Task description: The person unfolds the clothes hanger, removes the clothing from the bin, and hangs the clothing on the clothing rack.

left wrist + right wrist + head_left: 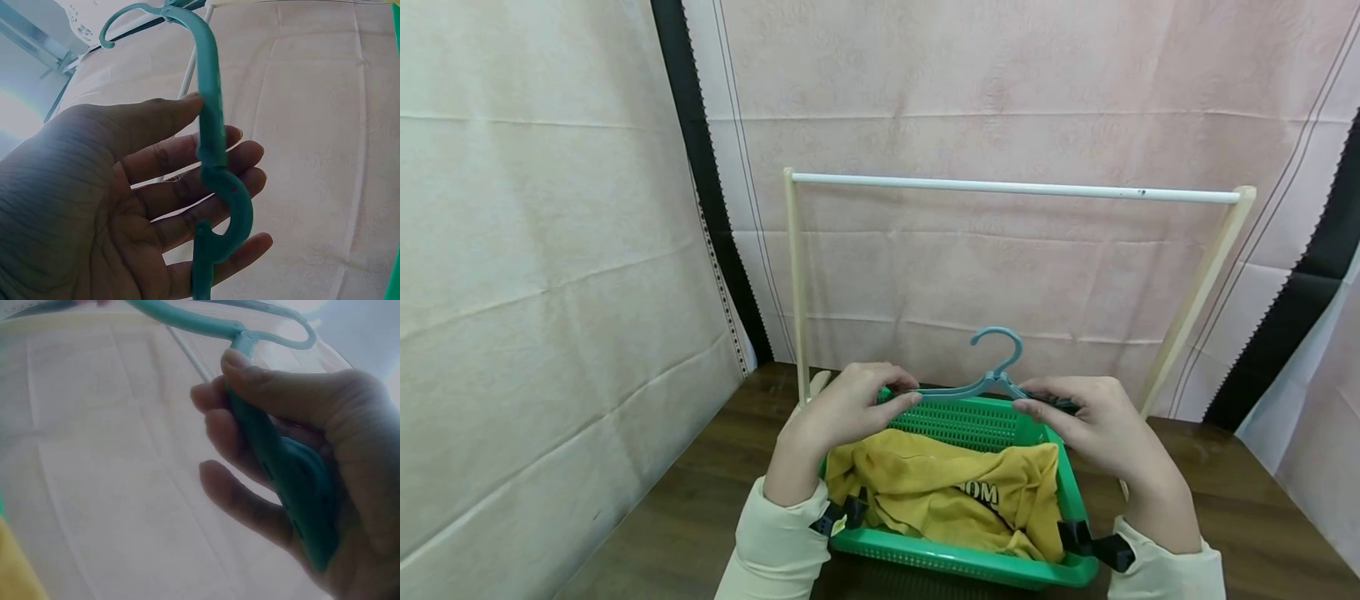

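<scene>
Left hand (850, 408) pinches one arm of a blue hanger (995, 377) between thumb and fingers, while the right hand (1093, 421) grips the other arm, its thumb pressed on it. Between them, the hanger is above a green basket (970, 562) holding yellow cloth (917, 483), before a clothes rack (1015, 188).

Brown table (700, 517), wood-grain surf. Green plastic basket (955, 562) on it, perforated sides; yellow cloth (925, 475) bunched inside (letters "OM" legible). Rack: white horiz. bar (1015, 187) btwn 2 cream uprights (797, 275). Pale fabric backdrop (1000, 83) at rear, creased; sim. fabric wall (550, 250) on L. Black strips (703, 158), one L, one R, both slanting.
</scene>
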A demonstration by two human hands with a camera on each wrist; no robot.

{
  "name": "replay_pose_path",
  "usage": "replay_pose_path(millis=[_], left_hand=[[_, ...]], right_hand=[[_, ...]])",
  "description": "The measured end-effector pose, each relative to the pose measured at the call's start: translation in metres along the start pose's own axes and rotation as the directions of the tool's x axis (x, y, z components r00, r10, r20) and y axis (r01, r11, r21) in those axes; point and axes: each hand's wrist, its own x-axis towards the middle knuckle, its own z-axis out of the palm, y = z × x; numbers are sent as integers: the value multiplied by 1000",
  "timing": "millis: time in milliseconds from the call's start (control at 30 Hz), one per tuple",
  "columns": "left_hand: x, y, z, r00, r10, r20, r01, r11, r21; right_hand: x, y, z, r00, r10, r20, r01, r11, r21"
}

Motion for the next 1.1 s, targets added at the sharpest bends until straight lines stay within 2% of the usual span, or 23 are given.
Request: replay_pose_path(millis=[267, 833, 967, 1100], left_hand=[[0, 1, 1, 998, -22, 60, 25, 999, -47], [1, 6, 3, 994, 42, 100, -27, 988, -150], [2, 6, 2, 992, 54, 113, -34, 984, -177], [1, 4, 0, 992, 33, 120, -10, 983, -183]], right_hand=[[-1, 0, 3, 1000, -20, -22, 20, 999, 33], [4, -10, 12, 999, -15, 45, 12, 998, 61], [6, -10, 13, 996, 15, 92, -22, 998, 67], [4, -8, 8, 990, 75, 123, -81, 995, 50]])
